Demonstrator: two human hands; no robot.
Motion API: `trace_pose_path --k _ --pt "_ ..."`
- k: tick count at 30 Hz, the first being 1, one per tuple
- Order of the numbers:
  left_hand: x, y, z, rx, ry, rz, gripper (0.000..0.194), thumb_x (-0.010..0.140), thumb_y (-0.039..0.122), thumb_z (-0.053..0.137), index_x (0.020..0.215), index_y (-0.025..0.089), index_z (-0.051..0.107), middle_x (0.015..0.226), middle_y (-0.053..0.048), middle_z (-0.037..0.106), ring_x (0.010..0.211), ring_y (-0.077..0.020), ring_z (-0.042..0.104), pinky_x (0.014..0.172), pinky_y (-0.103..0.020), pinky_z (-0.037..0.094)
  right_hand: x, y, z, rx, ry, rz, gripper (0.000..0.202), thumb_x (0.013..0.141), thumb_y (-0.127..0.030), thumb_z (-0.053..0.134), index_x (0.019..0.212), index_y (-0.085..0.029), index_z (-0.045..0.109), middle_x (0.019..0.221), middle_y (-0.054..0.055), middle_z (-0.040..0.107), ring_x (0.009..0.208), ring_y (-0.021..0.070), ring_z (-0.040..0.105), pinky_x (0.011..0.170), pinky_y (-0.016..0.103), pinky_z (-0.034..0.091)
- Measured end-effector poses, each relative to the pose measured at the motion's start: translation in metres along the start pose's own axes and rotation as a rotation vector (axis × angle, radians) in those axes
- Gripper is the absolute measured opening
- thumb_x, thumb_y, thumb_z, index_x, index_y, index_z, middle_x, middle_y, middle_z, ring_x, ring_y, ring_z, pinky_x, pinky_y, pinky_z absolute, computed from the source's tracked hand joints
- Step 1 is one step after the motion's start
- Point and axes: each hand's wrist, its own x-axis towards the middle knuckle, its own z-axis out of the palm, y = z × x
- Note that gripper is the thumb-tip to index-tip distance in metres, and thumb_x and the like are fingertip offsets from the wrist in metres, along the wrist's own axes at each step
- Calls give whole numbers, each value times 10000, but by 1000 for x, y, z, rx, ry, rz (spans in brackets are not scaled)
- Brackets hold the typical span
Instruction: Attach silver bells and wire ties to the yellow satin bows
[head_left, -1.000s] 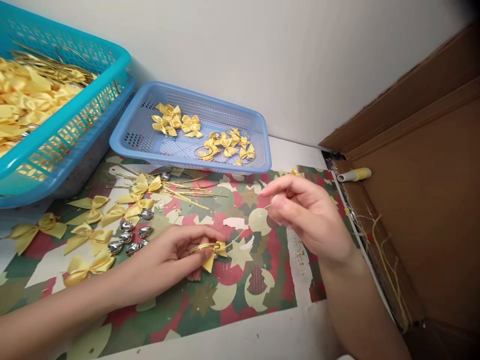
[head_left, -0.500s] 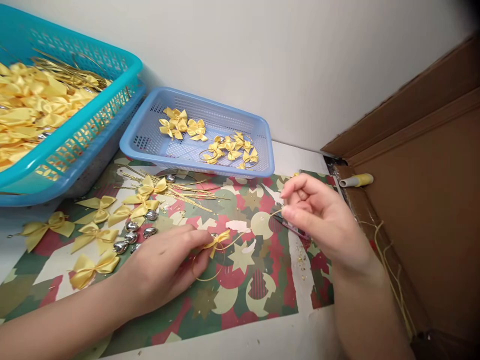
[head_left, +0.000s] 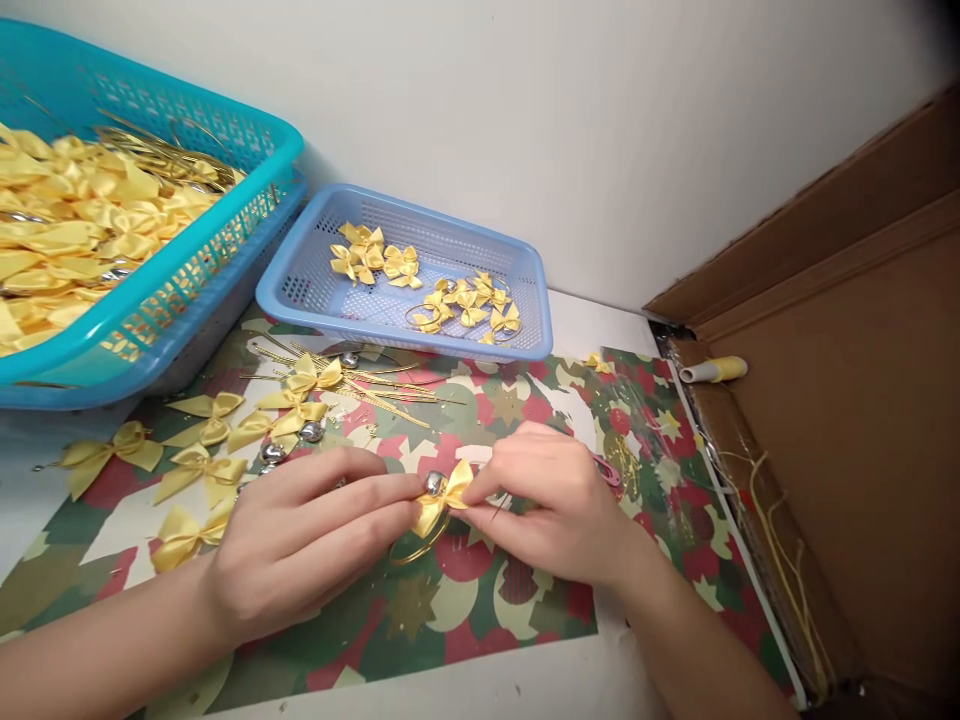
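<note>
A yellow ribbon bow (head_left: 444, 498) is held between both hands, low over the patterned sheet. Beside its knot sits a silver jingle bell (head_left: 435, 483), and a gold cord loop (head_left: 420, 552) hangs below it. My left hand (head_left: 322, 530) pinches the bow's left side with its fingertips. From the right, the thumb and forefinger of my right hand (head_left: 551, 500) pinch the bow's other side. A thin dark end pokes out between those fingers; what else they grip is hidden.
Loose bows (head_left: 196, 470), silver bells (head_left: 274, 453) and gold cords (head_left: 360, 385) lie at left. Behind stand a blue basket (head_left: 405, 340) with finished-looking bows and a fuller turquoise basket (head_left: 277, 150). Pink-handled scissors (head_left: 609, 472) lie partly behind my right hand; a yellow-grey tube (head_left: 714, 370) is farther right.
My right hand has come down and left from above the sheet to the bow. The bow has turned to face up, showing its bell. The cord's long end is no longer pulled out rightward.
</note>
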Motion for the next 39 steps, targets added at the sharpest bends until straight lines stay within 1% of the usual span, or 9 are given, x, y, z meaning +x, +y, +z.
trace_pose_path --k 6,12,16,18,21,27,32,36,39 --pt "4 4 1 -10 37 -7 330 865 128 645 1139 304 695 910 -28 795 782 -219 712 710 -341 621 -2 3 4 -103 36 -106 222 923 -181 585 705 -214 602 564 -37 615 520 104 526 581 283 360" --pt "5 2 -2 -21 -6 24 336 872 145 658 1150 328 707 873 -20 798 778 -227 727 698 -341 627 -1 4 7 -110 72 -178 101 931 -182 609 844 -192 659 603 -26 651 525 102 539 569 285 348" --pt "6 6 2 35 63 -12 235 922 179 602 1040 350 713 789 -7 777 699 -214 691 637 -343 599 0 6 8 -153 44 -164 88 946 -221 603 896 -196 672 652 -9 694 557 113 573 575 291 341" --pt "5 10 6 60 131 -50 205 952 207 566 997 352 703 811 -15 774 742 -217 689 659 -352 590 0 6 8 -159 32 -160 100 945 -226 605 881 -190 673 648 -9 694 554 113 575 575 293 335" --pt "5 13 10 14 180 -65 187 972 218 542 937 320 695 843 -21 777 823 -220 693 706 -356 582 0 6 9 -170 28 -181 121 939 -211 615 839 -175 674 623 -11 677 537 107 565 574 293 321" --pt "11 11 11 -11 194 22 156 955 145 569 913 215 702 854 -42 782 763 -201 649 690 -349 555 -1 6 10 -217 85 -248 199 955 -178 580 784 -161 681 581 -24 628 525 95 534 562 285 303" --pt "8 10 12 -16 182 37 133 949 146 589 933 201 709 864 -46 787 777 -207 645 689 -348 522 -1 9 10 -213 49 -265 202 950 -155 563 797 -151 696 573 -30 606 521 92 508 549 289 300" --pt "11 10 12 -131 150 -90 160 919 133 614 946 251 719 867 -15 788 790 -201 641 725 -339 518 -1 12 15 -128 33 -210 143 930 -168 607 815 -164 693 597 -34 633 533 90 521 567 282 334" --pt "21 10 10 -386 65 -403 126 893 166 632 827 255 691 787 17 750 725 -163 646 690 -278 528 0 7 16 94 47 79 26 870 -168 667 869 -190 680 687 -31 661 552 90 517 568 259 369"
